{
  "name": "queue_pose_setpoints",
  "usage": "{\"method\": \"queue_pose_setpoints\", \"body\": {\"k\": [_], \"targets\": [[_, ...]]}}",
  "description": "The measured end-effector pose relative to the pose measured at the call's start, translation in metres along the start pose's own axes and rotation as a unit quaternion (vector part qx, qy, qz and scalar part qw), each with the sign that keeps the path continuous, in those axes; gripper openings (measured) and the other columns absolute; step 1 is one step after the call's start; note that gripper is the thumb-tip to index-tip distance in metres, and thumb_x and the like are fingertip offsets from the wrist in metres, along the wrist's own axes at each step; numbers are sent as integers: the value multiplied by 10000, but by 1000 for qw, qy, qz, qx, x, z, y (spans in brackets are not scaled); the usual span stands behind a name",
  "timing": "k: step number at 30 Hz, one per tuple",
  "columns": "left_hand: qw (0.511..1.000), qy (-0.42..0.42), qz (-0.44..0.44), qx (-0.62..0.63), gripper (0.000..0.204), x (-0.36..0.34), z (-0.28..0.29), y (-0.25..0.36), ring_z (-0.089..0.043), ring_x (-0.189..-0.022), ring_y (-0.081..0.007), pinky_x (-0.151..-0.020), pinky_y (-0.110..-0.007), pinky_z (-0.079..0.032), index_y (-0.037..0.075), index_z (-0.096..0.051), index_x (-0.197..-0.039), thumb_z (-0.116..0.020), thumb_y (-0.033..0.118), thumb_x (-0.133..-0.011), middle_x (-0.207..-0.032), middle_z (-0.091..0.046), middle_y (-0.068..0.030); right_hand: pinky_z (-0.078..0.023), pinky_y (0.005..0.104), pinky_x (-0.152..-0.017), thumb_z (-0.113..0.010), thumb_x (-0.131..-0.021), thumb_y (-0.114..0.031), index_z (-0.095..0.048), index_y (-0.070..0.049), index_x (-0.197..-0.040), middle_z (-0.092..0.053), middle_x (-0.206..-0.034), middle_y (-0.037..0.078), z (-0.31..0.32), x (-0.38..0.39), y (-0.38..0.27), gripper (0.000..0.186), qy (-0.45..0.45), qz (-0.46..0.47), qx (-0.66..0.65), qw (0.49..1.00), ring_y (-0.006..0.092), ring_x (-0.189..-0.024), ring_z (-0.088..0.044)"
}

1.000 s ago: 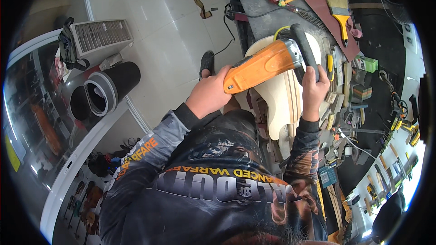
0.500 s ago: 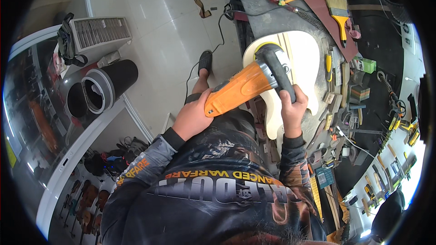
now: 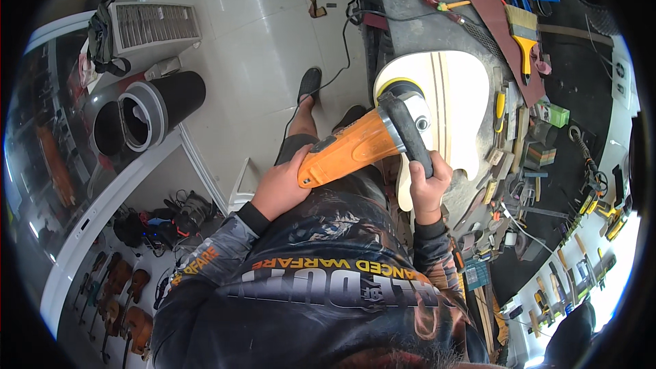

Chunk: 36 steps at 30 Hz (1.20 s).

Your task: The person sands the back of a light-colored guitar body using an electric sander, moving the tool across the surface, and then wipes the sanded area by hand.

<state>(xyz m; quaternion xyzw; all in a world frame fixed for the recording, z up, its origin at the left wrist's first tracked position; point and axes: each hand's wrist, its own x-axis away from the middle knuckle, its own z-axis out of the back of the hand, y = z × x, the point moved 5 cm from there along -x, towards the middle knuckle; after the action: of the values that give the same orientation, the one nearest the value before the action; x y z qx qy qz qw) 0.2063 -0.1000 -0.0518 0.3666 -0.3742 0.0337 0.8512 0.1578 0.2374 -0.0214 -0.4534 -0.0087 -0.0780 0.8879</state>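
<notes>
An orange power sander or polisher (image 3: 347, 147) with a silver head and a black loop handle is in both of my hands. My left hand (image 3: 281, 188) is closed round the rear end of its body. My right hand (image 3: 429, 186) grips the black handle, fingers wrapped round it. The tool's round yellow-rimmed pad appears to rest on a cream guitar body (image 3: 459, 106) with dark stripes, which lies on the grey workbench (image 3: 412, 37); most of the pad is hidden under the head. A dark cord (image 3: 345, 58) hangs beside the bench.
Along the bench's right lie a yellow paintbrush (image 3: 525, 51), a maroon strip (image 3: 478, 0), blocks and hand tools (image 3: 540, 154). To the left stand a grey grille box (image 3: 154, 27) and black cylinders (image 3: 171, 106) on a tiled floor (image 3: 260, 61). Guitars (image 3: 119, 294) stand lower left.
Both hands have moved down and leftward in view with the tool. Its pad has swung onto the upper left of the guitar body. A foot on the floor shows more.
</notes>
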Motion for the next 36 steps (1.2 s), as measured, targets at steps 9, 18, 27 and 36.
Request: {"method": "queue_pose_setpoints", "body": {"k": [9,18,27,36], "targets": [[999,19,13,27,793,-9,15,0,-766,-1045,-502,-900,-588,-610,141,-478,-1657,-776,239,-929,-1109,-799,-279,-456,392,-595,-921,-903,-398,-706,31,-892,-550,-695,138,-11,-29,-16,481,-16,17,-7,1000,279,-594,-539],[1000,7,-25,4,824,-46,42,21,-768,-1032,-500,-884,-584,-611,141,-472,-1664,-781,190,-901,-1120,-802,-268,-442,372,-597,-889,-929,-349,-701,27,-892,-538,-684,102,-4,-57,-10,422,27,-7,-9,1000,209,-607,-519],[995,-56,-56,-56,811,-77,64,50,-778,-1014,-482,-871,-578,-616,128,-465,-1670,-753,187,-914,-1129,-811,-250,-421,388,-601,-858,-980,-417,-632,16,-860,-486,-680,100,10,-44,7,502,87,-70,-17,994,209,-618,-474],[993,-90,4,-81,810,-32,49,1,-781,-1008,-480,-868,-573,-619,153,-467,-1674,-784,241,-934,-1107,-804,-270,-496,436,-622,-922,-852,-467,-728,15,-925,-599,-702,162,-11,9,-6,525,-30,-54,-6,998,357,-615,-630]]}}
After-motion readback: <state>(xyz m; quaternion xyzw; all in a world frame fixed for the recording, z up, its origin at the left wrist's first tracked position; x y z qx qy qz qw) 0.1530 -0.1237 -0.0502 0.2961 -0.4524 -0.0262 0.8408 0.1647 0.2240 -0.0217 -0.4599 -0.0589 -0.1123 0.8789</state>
